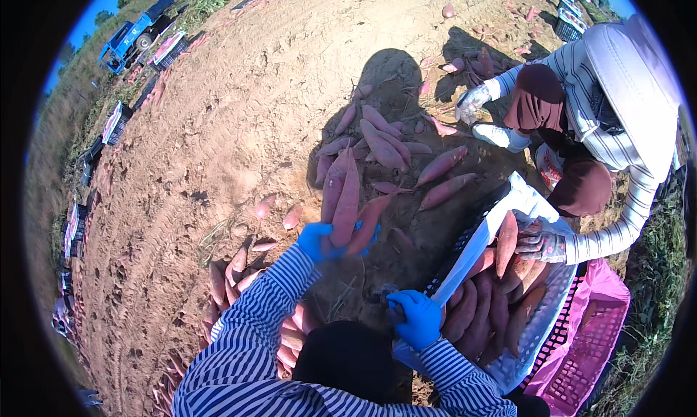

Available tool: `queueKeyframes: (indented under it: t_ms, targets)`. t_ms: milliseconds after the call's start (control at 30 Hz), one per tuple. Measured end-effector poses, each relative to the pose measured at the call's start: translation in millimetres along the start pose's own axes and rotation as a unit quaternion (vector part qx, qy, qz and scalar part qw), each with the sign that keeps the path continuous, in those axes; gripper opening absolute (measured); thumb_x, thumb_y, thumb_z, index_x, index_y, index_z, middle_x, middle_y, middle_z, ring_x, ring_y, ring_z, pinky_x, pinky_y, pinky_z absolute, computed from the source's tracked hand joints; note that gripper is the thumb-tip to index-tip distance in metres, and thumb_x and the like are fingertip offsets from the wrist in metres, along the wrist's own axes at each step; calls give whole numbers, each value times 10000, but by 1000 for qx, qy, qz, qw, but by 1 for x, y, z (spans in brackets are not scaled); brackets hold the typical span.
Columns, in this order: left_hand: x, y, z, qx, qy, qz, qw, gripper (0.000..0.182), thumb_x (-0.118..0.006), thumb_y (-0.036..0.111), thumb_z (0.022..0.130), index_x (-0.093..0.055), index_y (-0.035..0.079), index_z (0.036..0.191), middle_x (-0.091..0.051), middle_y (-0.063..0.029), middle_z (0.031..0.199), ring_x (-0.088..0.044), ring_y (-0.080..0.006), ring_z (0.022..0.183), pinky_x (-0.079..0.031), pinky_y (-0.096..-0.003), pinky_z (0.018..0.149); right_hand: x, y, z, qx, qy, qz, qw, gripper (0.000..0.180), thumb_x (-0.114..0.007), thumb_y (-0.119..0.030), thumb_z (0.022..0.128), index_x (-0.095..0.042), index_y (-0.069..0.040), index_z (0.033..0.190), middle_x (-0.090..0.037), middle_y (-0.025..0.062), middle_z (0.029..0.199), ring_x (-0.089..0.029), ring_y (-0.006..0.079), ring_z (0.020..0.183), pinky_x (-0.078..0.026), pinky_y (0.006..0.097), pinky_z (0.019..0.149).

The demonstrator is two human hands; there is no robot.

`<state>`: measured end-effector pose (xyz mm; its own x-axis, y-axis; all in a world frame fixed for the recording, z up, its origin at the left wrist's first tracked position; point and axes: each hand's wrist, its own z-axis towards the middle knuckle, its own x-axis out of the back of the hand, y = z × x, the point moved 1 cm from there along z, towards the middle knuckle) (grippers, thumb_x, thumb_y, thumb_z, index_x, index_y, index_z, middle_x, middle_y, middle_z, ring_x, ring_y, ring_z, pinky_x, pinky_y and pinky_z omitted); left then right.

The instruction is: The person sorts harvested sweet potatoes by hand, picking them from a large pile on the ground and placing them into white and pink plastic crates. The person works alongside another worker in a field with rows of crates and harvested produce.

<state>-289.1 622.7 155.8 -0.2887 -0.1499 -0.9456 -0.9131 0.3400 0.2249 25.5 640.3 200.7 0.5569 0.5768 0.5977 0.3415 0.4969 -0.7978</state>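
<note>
My left hand (332,243), in a blue glove, holds several sweet potatoes (346,202) upright in a bunch over the soil. My right hand (418,314), also gloved in blue, is curled beside the lined crate, closed around the dark handle of something whose far end I cannot make out. That black plastic crate (466,241) has a white liner (457,273) and holds many sweet potatoes (479,308). Loose sweet potatoes (383,146) lie in a heap on the ground beyond my left hand.
A co-worker (610,112) squats at the right, one gloved hand in the lined crate. A pink-lined crate (596,330) stands beside it. Another sweet potato pile (231,278) lies left of my left arm. Filled crates (117,123) and a blue truck (130,38) stand farther off.
</note>
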Motion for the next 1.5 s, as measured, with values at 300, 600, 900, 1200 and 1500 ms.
queueKeyframes:
  t_ms: [300, 600, 900, 1200, 1500]
  targets:
    - [-167, -72, -9, -18, -24, 149, 988, 773, -661, 186, 778, -358, 0, 1465, -457, -215, 1450, -408, -425, 1361, -318, -606, 1134, 131, -79, -52, -94, 16, 415, 905, 188, -610, -85, 942, -650, 1, 1104, -698, 68, 1008, -620, 125, 948, -494, 273, 876]
    - [-304, -256, 72, 126, -43, 340, 931, 637, -627, 147, 885, -369, -14, 1445, -470, -220, 1421, -432, -404, 1343, -332, -600, 1127, 216, -155, -262, -12, -260, 55, 964, 271, -596, -166, 851, -665, -53, 1088, -690, 190, 1025, -662, 351, 960, -530, 429, 816]
    - [-329, -571, 193, 352, -30, 311, 882, 578, -703, 193, 874, -459, 62, 1382, -543, -101, 1315, -521, -278, 1215, -400, -515, 1065, 145, -29, -352, -113, -251, 28, 961, 435, -605, -300, 875, -590, -166, 1288, -606, 131, 1257, -575, 328, 1174, -455, 444, 990]
    - [-164, -708, 270, 311, 204, 505, 779, 334, -708, 356, 883, -596, 81, 1035, -644, -186, 871, -608, -305, 906, -434, -541, 902, 187, -51, -362, -139, -367, 91, 915, 623, -599, -521, 899, -455, -282, 1457, -458, 71, 1495, -456, 285, 1363, -341, 475, 1146]
    - [-193, -713, 248, 333, 169, 482, 792, 716, -525, 530, 974, -242, 185, 1533, -282, -86, 1595, -359, -263, 1412, -268, -700, 1051, 185, -24, -376, -126, -377, 156, 904, 851, -626, -612, 844, -277, -265, 1539, -352, 85, 1559, -374, 268, 1421, -290, 472, 1176]
